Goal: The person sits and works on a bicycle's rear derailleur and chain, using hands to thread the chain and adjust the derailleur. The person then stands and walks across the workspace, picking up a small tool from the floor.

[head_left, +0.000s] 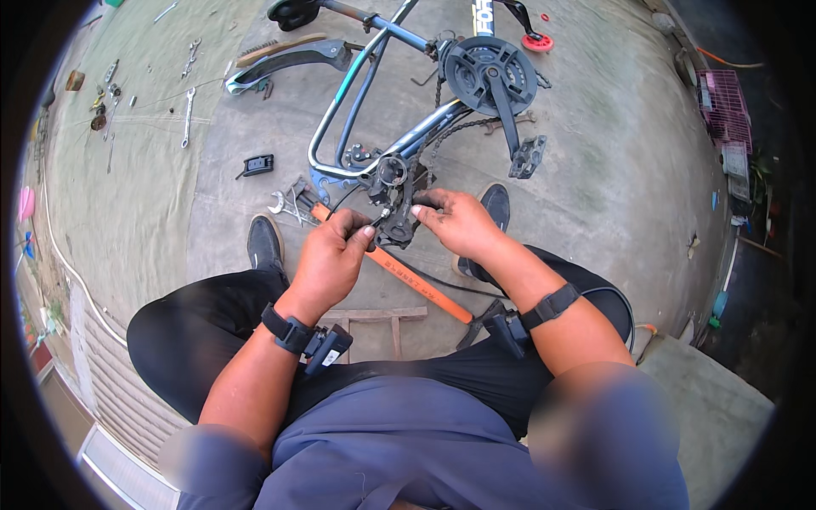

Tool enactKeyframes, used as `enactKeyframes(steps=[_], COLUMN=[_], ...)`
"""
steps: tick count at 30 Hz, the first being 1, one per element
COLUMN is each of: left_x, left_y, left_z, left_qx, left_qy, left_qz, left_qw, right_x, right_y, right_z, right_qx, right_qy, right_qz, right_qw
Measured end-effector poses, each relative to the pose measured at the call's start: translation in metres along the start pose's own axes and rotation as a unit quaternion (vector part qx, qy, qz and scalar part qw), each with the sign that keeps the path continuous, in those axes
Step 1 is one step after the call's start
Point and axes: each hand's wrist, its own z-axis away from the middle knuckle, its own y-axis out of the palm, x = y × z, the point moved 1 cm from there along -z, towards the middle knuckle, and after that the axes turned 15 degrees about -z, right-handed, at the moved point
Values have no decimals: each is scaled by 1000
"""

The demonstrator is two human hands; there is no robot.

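My left hand (pixel 338 255) pinches the thin black cable (pixel 378 221) beside a small silver fitting at the black rear derailleur (pixel 393 183). Just right of it, my right hand (pixel 455 223) has thumb and fingers closed on the derailleur's lower cage. The derailleur sits at the near end of a blue and silver bicycle frame (pixel 344 110), which lies with its chain (pixel 450 136) hanging and its black crankset (pixel 489 76) uppermost at the back right. An orange bar-like tool (pixel 416 285) lies beneath my hands between my feet, and part of the cable runs over it.
Spanners (pixel 187 119) and small tools lie at the left, with a black pedal-like part (pixel 255 166) and a curved mudguard (pixel 285 68) nearer the frame. A red wheel (pixel 535 42) is at the back, a pink wire cage (pixel 722 110) at the right edge, a wooden piece (pixel 378 314) below.
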Motion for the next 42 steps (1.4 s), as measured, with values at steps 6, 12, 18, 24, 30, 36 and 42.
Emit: enactKeyframes(steps=[6, 12, 18, 24, 30, 36, 42], left_x=[6, 6, 6, 9, 16, 20, 15], left_y=[9, 11, 19, 21, 20, 19, 18], left_z=[2, 4, 8, 8, 5, -1, -7], left_qx=[5, 13, 51, 87, 76, 65, 51], left_qy=[-11, -15, -35, -41, -35, -57, -112], left_qz=[33, 31, 62, 51, 39, 53, 55], left_qw=[999, 999, 996, 994, 996, 995, 991], right_x=[-13, 9, -8, 4, 9, 4, 1], right_y=[1, 17, 12, 13, 13, 14, 14], right_z=[2, 14, 9, 13, 15, 14, 14], right_qx=[-99, -18, 14, -8, 0, 3, -6], right_qy=[-81, 313, 273, 247, 255, 264, 269], right_qz=[132, -416, -532, -503, -482, -469, -459], right_qw=[983, 854, 801, 828, 838, 843, 847])
